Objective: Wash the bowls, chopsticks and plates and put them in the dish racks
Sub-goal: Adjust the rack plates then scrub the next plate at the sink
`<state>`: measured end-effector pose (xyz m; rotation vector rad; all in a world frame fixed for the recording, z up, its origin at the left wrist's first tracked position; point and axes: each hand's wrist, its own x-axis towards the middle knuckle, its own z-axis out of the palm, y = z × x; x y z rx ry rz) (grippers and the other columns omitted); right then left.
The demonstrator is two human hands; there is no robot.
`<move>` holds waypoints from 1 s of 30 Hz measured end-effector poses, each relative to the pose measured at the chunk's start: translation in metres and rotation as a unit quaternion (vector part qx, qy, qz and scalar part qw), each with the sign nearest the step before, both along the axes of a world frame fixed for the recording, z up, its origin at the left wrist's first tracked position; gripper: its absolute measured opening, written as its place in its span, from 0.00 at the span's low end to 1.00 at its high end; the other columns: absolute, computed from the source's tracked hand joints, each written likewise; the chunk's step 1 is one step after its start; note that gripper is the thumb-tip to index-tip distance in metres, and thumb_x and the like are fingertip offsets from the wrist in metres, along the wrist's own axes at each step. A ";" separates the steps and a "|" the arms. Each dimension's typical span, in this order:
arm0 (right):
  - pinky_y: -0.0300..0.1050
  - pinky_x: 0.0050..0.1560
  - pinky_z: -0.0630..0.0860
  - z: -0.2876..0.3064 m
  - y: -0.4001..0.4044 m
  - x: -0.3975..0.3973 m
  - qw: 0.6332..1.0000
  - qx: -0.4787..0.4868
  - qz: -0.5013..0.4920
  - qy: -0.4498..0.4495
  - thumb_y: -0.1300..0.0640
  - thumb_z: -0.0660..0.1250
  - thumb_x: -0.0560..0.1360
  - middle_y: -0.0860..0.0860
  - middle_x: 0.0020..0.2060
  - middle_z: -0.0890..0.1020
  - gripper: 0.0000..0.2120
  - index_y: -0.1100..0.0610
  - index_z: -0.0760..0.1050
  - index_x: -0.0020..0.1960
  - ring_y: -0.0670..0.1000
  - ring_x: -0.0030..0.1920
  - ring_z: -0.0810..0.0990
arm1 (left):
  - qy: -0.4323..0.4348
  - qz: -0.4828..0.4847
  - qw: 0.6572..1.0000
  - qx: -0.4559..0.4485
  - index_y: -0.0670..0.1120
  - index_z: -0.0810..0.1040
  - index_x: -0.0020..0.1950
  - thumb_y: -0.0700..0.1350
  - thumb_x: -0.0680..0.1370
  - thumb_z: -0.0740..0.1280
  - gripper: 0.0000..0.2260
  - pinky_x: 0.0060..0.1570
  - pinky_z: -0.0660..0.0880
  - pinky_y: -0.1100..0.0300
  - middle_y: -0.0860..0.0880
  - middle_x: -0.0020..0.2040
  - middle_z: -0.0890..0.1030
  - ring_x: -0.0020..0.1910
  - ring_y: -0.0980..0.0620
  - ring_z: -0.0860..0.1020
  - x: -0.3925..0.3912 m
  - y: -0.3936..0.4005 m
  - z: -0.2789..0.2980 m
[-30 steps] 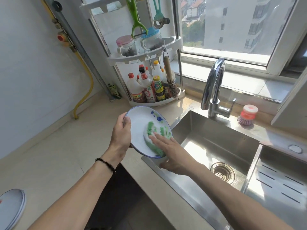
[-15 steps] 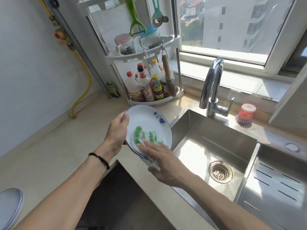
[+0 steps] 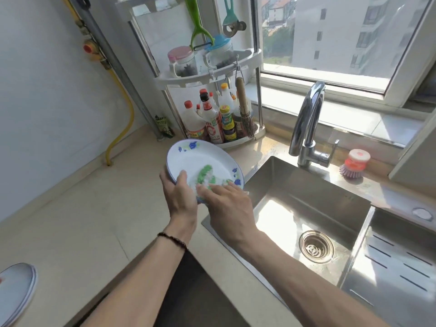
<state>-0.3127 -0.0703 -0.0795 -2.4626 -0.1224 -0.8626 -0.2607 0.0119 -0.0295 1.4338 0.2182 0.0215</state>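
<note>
My left hand [image 3: 180, 197] grips the lower left rim of a white plate [image 3: 195, 159] with a blue edge and blue flower marks, thumb on its face. The plate is tilted up over the counter's edge beside the sink. A green and white dishcloth [image 3: 206, 177] lies against the plate's lower face. My right hand [image 3: 226, 206] presses that cloth onto the plate with straight fingers. More white plates [image 3: 14, 291] are stacked at the bottom left corner of the counter.
A steel sink [image 3: 306, 208] with a drain [image 3: 316, 246] lies to the right, a tap [image 3: 309, 123] behind it and a drainer section [image 3: 401, 274] further right. A red dish brush [image 3: 354, 164] stands by the tap. A corner shelf [image 3: 212, 76] holds bottles and jars.
The plate has turned in my left hand; the flower mark now sits at the top left. My right hand with the cloth slid toward the plate's lower left, nearer my left hand.
</note>
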 end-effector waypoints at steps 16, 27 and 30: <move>0.60 0.77 0.32 0.005 -0.044 -0.007 0.933 0.007 0.167 0.318 0.45 0.73 0.72 0.48 0.81 0.47 0.47 0.40 0.46 0.81 0.49 0.81 0.45 | -0.053 -0.027 0.992 0.115 0.47 0.74 0.69 0.46 0.86 0.54 0.15 0.56 0.79 0.50 0.46 0.61 0.80 0.59 0.46 0.79 0.014 0.018 0.015; 0.55 0.76 0.31 0.016 -0.026 -0.016 0.928 0.091 0.227 0.280 0.47 0.74 0.73 0.46 0.81 0.53 0.41 0.40 0.56 0.79 0.46 0.80 0.49 | -0.048 -0.048 0.992 0.104 0.51 0.76 0.64 0.48 0.85 0.55 0.13 0.59 0.79 0.43 0.46 0.58 0.81 0.58 0.45 0.81 0.018 0.020 0.029; 0.62 0.76 0.31 0.011 -0.045 -0.010 0.941 0.040 0.195 0.275 0.49 0.72 0.73 0.46 0.81 0.52 0.42 0.39 0.53 0.80 0.45 0.80 0.48 | -0.058 -0.084 0.985 0.136 0.52 0.75 0.66 0.46 0.87 0.53 0.13 0.57 0.79 0.50 0.51 0.58 0.81 0.59 0.49 0.80 0.017 0.024 0.036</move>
